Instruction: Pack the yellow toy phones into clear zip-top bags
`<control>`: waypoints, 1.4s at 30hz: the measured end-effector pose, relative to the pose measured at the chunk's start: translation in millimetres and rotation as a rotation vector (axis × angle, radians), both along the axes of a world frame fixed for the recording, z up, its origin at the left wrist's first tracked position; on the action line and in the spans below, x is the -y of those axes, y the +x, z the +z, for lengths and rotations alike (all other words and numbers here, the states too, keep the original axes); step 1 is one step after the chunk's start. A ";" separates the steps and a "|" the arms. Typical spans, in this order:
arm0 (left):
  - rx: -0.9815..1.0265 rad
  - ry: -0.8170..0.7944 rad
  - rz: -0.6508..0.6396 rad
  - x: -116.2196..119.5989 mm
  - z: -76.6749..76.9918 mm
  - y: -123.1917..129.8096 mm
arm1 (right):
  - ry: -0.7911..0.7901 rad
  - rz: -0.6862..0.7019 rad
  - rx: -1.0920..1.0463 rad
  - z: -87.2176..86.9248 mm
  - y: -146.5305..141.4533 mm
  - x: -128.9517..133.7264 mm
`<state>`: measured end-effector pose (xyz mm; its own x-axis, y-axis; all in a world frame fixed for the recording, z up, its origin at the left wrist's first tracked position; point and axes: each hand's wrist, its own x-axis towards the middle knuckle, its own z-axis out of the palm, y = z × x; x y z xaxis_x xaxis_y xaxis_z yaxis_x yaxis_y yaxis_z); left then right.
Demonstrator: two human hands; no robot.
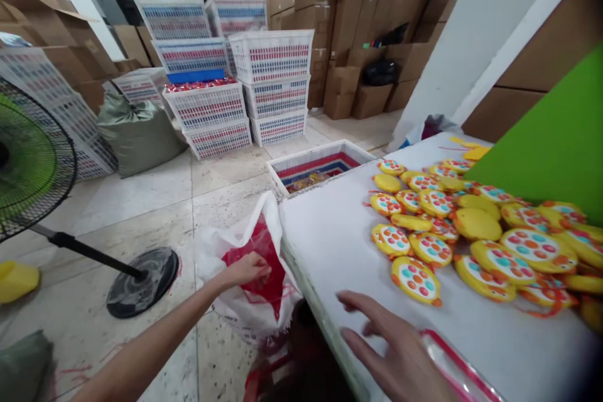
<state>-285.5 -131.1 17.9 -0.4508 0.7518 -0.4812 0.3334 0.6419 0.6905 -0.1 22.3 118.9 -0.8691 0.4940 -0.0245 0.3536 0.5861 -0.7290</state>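
Note:
My left hand [249,269] is over the mouth of a white woven sack [214,251], its fingers curled closed. Red material [268,251] fills the sack just beneath it. Whatever the fingers hold, if anything, is hidden. Above the near edge of the white table [325,232], my right hand [396,345] has its thumb and fingers apart and nothing between them. Partly under its wrist lies a clear pack with a red border [459,367]. Several yellow duck-shaped toys [417,281] with coloured dots are heaped on the table, beyond my right hand.
A crate [277,182] with a few packed items stands on the floor beyond the table. Stacked white crates [277,63] and cardboard boxes [325,25] line the back. A fan [28,157] and a tied green sack [136,135] are left; a green panel [551,151] rises right.

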 end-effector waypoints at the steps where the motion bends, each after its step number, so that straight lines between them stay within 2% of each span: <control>1: 0.026 0.003 0.006 0.6 1.4 -0.6 | -0.061 0.088 0.001 -0.7 -23.9 2.8; 4: 0.062 0.047 0.046 1.5 7.6 -2.2 | -0.196 0.284 -0.052 -4.6 -86.5 13.2; 6: 0.077 0.090 0.068 1.2 12.6 -2.3 | -0.260 0.345 -0.055 -10.2 -119.1 21.1; 9: 0.104 0.164 0.107 -0.5 20.1 -0.7 | -0.331 0.394 -0.077 -23.2 -154.4 32.4; 12: 0.138 0.246 0.187 -2.1 25.7 2.1 | -0.363 0.373 -0.107 -40.0 -174.2 40.5; 20: 0.352 0.375 0.323 -2.4 30.8 -1.3 | -0.407 0.145 -0.057 -93.3 -183.4 42.8; 24: 0.472 0.422 0.429 3.8 28.5 -12.8 | -0.456 0.090 -0.025 -108.7 -177.9 41.4; 28: 0.610 0.453 0.563 11.1 24.4 -20.2 | -0.464 0.057 -0.052 -109.5 -172.7 41.9; 33: 0.728 0.505 0.659 12.4 24.5 -20.5 | -0.426 -0.003 -0.113 -98.7 -173.4 44.5; 38: 0.779 0.530 0.657 7.1 24.9 -12.0 | -0.359 -0.065 -0.173 -83.4 -181.5 52.7; 42: 0.749 0.520 0.629 6.9 25.3 -6.2 | -0.346 -0.046 -0.216 -85.3 -187.7 54.6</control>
<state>-291.7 -138.0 43.2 -0.5504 0.6804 -0.4838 -0.5653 0.1228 0.8157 -187.8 -32.2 33.6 -0.8495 0.5274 -0.0157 0.1911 0.2799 -0.9408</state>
